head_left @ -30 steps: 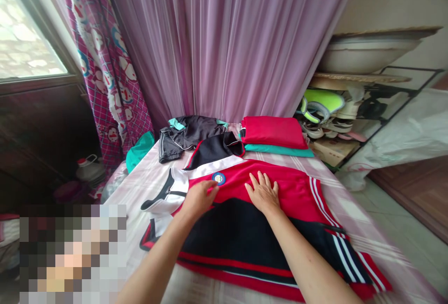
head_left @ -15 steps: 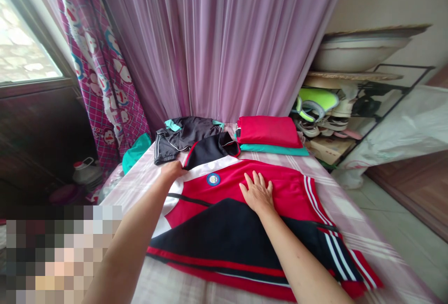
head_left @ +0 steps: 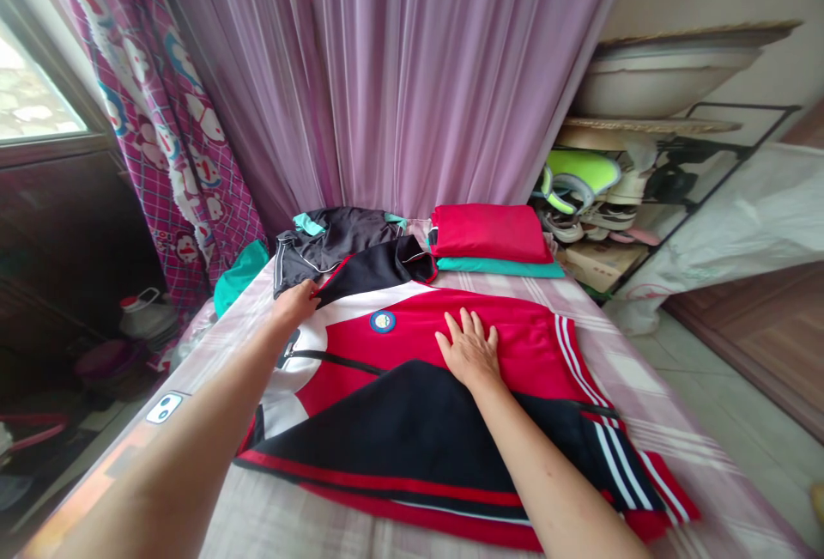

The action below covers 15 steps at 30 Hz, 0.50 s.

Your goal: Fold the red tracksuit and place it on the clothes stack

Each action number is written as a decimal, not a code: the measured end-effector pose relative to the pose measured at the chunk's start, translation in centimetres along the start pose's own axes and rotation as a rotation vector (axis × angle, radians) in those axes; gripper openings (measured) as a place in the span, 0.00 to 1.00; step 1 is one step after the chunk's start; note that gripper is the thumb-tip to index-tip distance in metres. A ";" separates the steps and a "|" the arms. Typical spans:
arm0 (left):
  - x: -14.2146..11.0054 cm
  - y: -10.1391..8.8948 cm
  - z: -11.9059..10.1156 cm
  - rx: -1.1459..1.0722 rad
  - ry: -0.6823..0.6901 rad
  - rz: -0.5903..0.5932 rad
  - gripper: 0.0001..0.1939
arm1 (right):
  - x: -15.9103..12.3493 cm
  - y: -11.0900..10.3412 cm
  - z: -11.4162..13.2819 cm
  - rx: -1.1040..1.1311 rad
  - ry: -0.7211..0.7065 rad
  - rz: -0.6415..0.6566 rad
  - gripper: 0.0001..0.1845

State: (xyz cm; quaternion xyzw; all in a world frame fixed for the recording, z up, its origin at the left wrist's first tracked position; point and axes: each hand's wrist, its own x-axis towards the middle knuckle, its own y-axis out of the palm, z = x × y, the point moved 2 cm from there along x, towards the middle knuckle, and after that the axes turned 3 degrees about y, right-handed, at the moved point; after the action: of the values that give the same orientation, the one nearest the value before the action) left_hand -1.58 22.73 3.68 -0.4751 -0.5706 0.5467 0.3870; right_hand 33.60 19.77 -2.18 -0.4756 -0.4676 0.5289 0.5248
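A red, black and white sports jacket point(head_left: 515, 344) lies spread on a pink checked bed point(head_left: 644, 387), with a round blue badge point(head_left: 383, 321) on its chest. My right hand point(head_left: 469, 349) rests flat on the red part, fingers spread. My left hand point(head_left: 294, 302) reaches to the jacket's far left corner, by the black collar area point(head_left: 377, 265). Its fingers curl on the fabric edge there.
A dark garment point(head_left: 328, 237) lies crumpled at the bed's far end. Beside it sits a folded red piece on a teal one point(head_left: 493, 237). A purple curtain point(head_left: 412, 69) hangs behind. Shelves with shoes point(head_left: 592, 198) stand at the right. A phone point(head_left: 163, 408) lies at the bed's left edge.
My left hand went from the badge area out to the jacket's far left corner near the collar. The right hand stayed flat on the red fabric.
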 end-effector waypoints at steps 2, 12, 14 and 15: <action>-0.5 0.5 -0.1 0.019 -0.022 -0.036 0.20 | 0.0 0.0 0.0 0.002 0.000 -0.003 0.33; -2.1 0.4 -8.2 0.026 0.332 -0.134 0.22 | -0.1 -0.2 0.0 0.022 0.002 0.009 0.32; -2.4 1.3 -11.2 -0.009 0.513 -0.091 0.22 | -0.1 -0.3 0.0 0.029 0.004 0.015 0.32; -2.5 2.0 -12.5 -0.023 0.584 -0.067 0.22 | -0.1 -0.3 0.0 0.030 0.003 0.017 0.32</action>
State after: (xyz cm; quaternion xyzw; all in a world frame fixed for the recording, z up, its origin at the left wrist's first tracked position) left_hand 11.32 23.42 3.19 -0.5976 -0.4566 0.3672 0.5473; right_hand 33.59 19.66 -1.89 -0.4725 -0.4548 0.5394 0.5282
